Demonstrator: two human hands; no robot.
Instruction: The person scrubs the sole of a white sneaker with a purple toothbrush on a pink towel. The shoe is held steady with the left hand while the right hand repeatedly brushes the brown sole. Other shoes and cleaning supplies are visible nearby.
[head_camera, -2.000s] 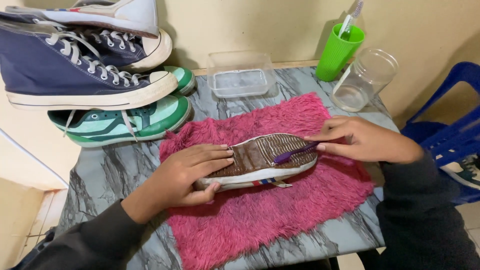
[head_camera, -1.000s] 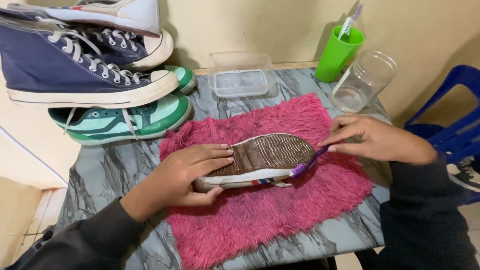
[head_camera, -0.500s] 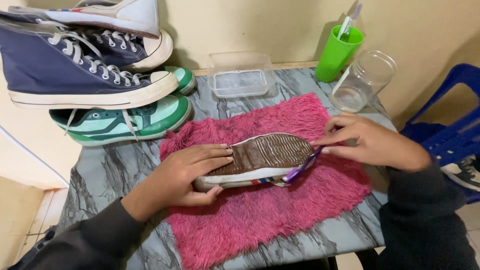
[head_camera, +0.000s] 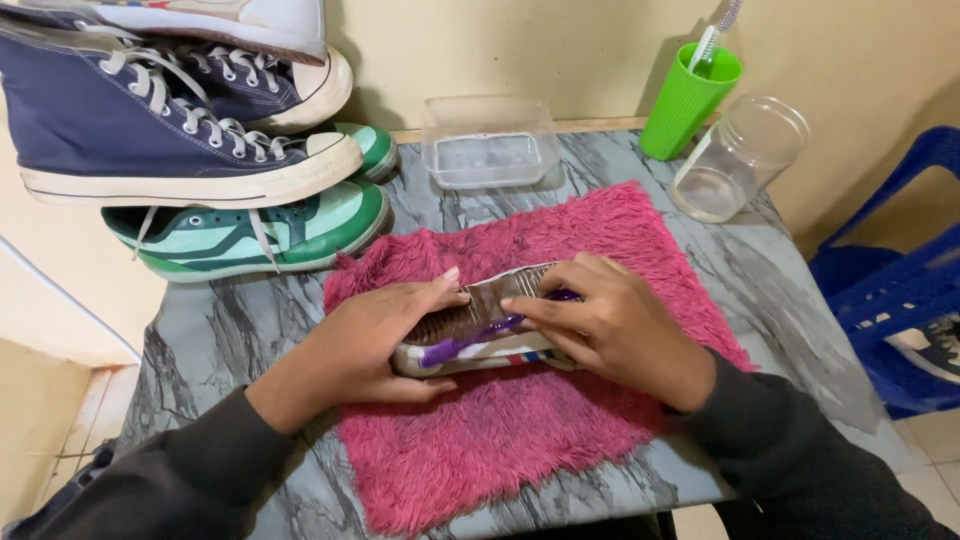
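A white shoe lies sole-up on a pink shaggy mat, its brown ribbed sole facing me. My left hand grips the shoe's left end and holds it down on the mat. My right hand lies over the shoe's right half and holds a purple toothbrush. The brush head rests against the sole's near edge, close to my left hand's thumb. The right end of the shoe is hidden under my right hand.
Blue high-top sneakers and green sneakers are stacked at the table's back left. A clear plastic tub, a green cup with a toothbrush and an open glass jar stand at the back. A blue plastic chair is on the right.
My right hand has moved left from the shoe's right end onto its middle, carrying the purple toothbrush along the sole toward my left hand. The left hand and shoe stayed put.
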